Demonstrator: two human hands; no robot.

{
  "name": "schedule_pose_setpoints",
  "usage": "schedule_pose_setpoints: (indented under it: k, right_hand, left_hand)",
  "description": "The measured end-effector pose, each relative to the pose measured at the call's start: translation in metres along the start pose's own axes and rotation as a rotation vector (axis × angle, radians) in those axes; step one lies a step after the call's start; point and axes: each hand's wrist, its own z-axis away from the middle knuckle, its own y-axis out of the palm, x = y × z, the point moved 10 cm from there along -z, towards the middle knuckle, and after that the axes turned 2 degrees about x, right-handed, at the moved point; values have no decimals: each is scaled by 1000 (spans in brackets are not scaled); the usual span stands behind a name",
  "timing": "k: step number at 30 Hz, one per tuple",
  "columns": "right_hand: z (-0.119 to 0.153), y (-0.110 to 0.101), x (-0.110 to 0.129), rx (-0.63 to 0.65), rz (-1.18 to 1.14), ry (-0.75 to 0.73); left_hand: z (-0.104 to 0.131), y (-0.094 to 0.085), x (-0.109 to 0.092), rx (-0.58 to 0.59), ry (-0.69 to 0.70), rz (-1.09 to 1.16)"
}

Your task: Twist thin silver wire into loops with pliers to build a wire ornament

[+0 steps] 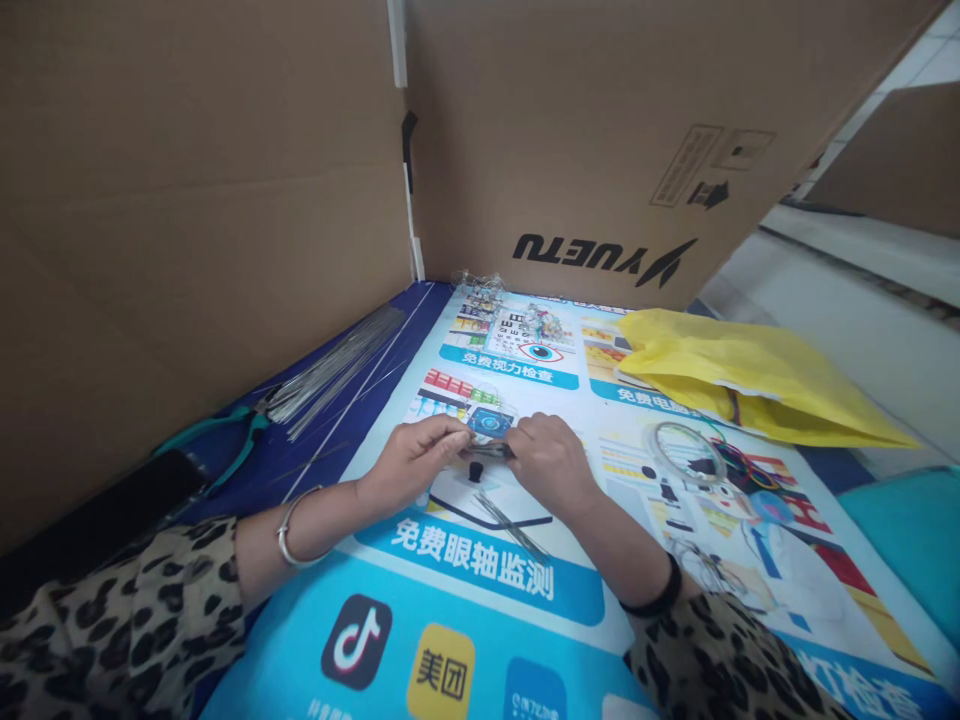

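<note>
Over the printed sheet, my left hand (422, 452) is closed in a pinch, with thin wire (484, 392) curving up faintly near its fingertips. My right hand (551, 462) is closed around one end of a small dark metallic piece (491, 450), which spans the gap between both hands. Its kind cannot be made out, since the fingers cover much of it. Just below the hands, a few short straight wires (514, 525) lie on the sheet.
Cardboard walls (555, 140) stand behind and left. At left lie a bundle of straight wires (337, 365) and teal-handled pliers (251, 430). Tangled wire pieces (544, 322) sit at the back. To the right are a yellow bag (750, 375), a wire coil (686, 450) and coloured cords (750, 470).
</note>
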Motion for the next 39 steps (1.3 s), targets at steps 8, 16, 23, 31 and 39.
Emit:
schedule_pose_setpoints:
  k: [8,16,23,31,39]
  right_hand:
    - [0,-7,-6,-51,10,64]
    - [-2,-15,4,-78,50,-13]
    - [-4,-26,21,-114,108,-88]
    - [-4,-32,27,-127,165,-117]
    - [-5,-30,32,-110,174,-137]
  left_hand:
    - [-5,-7,10,-47,-41,46]
    - [0,5,44,-59,-393,469]
    - [3,15,48,-16,-454,564]
    - [5,15,46,-33,-467,501]
    - [6,17,50,-30,-470,496]
